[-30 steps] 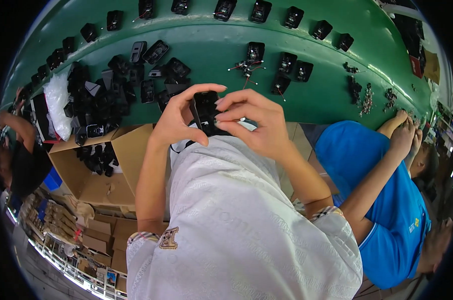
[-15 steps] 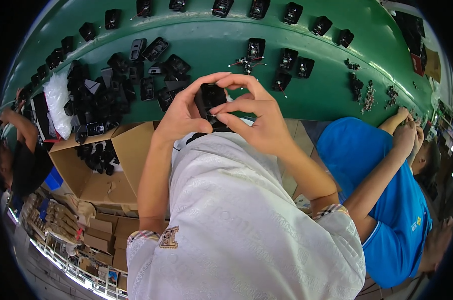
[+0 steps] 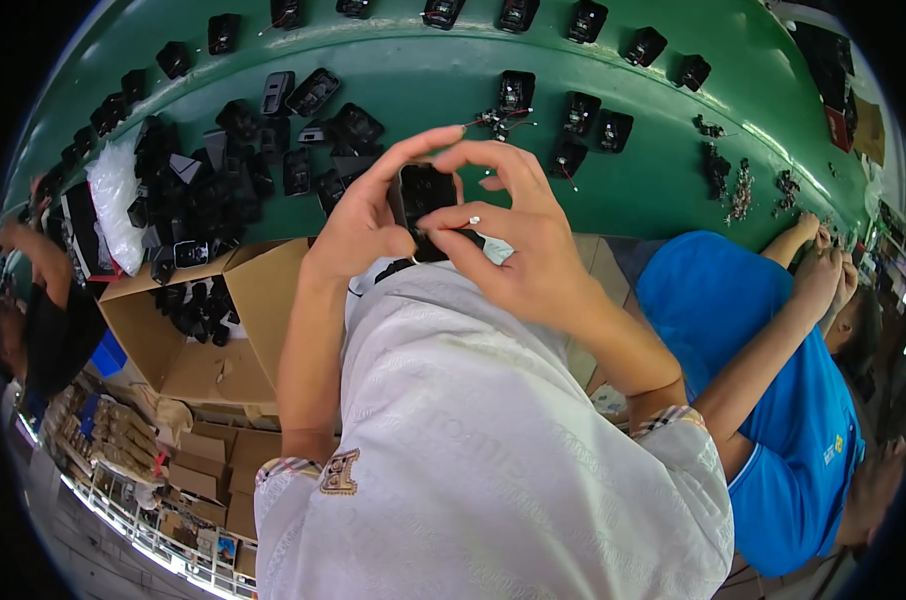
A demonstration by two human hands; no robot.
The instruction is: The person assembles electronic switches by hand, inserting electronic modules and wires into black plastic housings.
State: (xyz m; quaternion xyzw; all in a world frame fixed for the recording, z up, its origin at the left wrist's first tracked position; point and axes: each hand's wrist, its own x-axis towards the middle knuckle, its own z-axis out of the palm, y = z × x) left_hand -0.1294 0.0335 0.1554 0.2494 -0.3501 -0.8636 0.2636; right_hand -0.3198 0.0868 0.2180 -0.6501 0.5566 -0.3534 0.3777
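In front of my chest, my left hand (image 3: 361, 215) is closed round a black plastic housing (image 3: 428, 190), its thumb at the lower edge and its fingers along the far side. The housing's hollow face is turned up; its inside is too dark to make out. My right hand (image 3: 518, 235) reaches into it from the right, thumb and index finger pinched together at its lower part. What sits between those fingertips is hidden. A small white connector (image 3: 475, 220) shows against my right index finger. Beyond my hands, several wired parts with white plugs (image 3: 498, 122) lie on the green table.
Black housings (image 3: 581, 114) stand on the green table (image 3: 423, 85), some in a far row. A heap of black parts (image 3: 198, 180) and a white plastic bag (image 3: 116, 205) lie left. Below stands an open cardboard box (image 3: 188, 370). A person in blue (image 3: 743, 330) works at right.
My right fingers have shifted slightly within the housing, and the white connector now shows by the index finger. My left fingertips have spread upward at the housing's far edge.
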